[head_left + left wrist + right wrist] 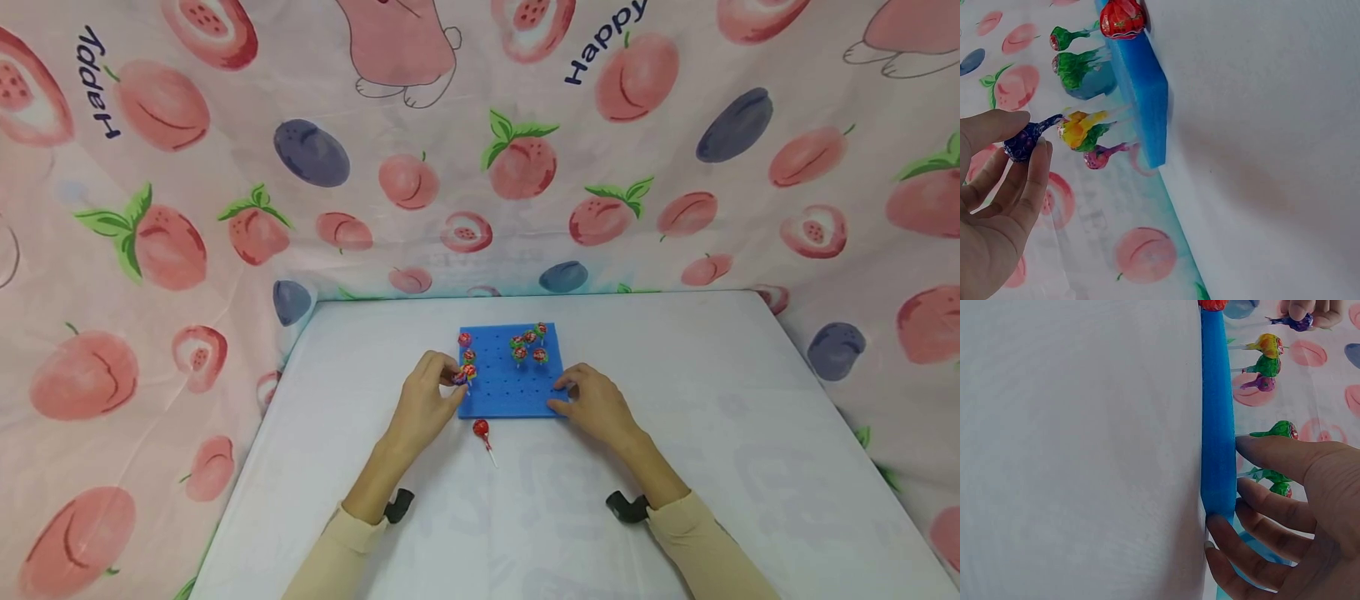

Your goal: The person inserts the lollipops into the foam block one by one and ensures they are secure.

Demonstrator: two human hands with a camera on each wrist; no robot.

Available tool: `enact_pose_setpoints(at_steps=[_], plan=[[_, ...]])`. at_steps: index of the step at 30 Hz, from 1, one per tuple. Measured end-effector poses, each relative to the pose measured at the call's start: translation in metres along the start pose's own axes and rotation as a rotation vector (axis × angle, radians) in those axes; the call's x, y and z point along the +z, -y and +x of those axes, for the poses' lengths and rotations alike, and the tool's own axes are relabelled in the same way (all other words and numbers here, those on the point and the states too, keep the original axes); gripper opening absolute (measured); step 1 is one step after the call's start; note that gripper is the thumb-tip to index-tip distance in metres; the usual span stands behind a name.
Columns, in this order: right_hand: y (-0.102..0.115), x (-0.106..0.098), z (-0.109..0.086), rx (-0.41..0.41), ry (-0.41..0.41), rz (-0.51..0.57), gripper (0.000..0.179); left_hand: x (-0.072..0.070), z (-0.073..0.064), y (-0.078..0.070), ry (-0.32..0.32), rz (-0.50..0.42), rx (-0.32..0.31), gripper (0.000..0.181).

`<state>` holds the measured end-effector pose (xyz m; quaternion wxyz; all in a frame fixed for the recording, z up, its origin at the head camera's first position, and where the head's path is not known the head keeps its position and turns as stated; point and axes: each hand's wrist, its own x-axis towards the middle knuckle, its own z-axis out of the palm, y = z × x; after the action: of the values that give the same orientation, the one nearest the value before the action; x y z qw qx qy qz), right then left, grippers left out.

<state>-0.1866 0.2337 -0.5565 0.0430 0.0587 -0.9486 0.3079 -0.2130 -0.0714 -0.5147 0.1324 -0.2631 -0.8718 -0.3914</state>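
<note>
My left hand [426, 398] pinches a dark blue lollipop [1020, 147] by its wrapped head, between thumb and fingertips. Its stick points toward the blue pegboard [510, 406], over the board's left edge. Standing in the holes close by are a yellow lollipop [1075, 130], a green one partly behind it and a pink-purple lollipop [1095, 159]. At the board's right front corner, my right hand [596, 402] touches the board with its fingers spread, the thumb and two fingers on the top face and other fingertips along the edge.
Several green lollipops [519, 354] stand upright in the board's back right part. A red lollipop [481, 428] lies on the white table [525, 533] just in front of the board. A fruit-print cloth [465, 150] hangs behind the table.
</note>
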Motion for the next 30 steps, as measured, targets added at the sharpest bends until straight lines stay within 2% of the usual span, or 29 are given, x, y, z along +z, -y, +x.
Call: enact_pose_setpoints(at_steps=[15, 30], plan=[[-0.001, 0.002, 0.002, -0.005, -0.004, -0.001, 0.027, 0.011, 0.001, 0.012, -0.003, 0.021, -0.013, 0.036], [-0.002, 0.001, 0.001, 0.007, -0.002, -0.004, 0.027, 0.019, 0.000, 0.017, 0.069, 0.020, -0.031, 0.031]])
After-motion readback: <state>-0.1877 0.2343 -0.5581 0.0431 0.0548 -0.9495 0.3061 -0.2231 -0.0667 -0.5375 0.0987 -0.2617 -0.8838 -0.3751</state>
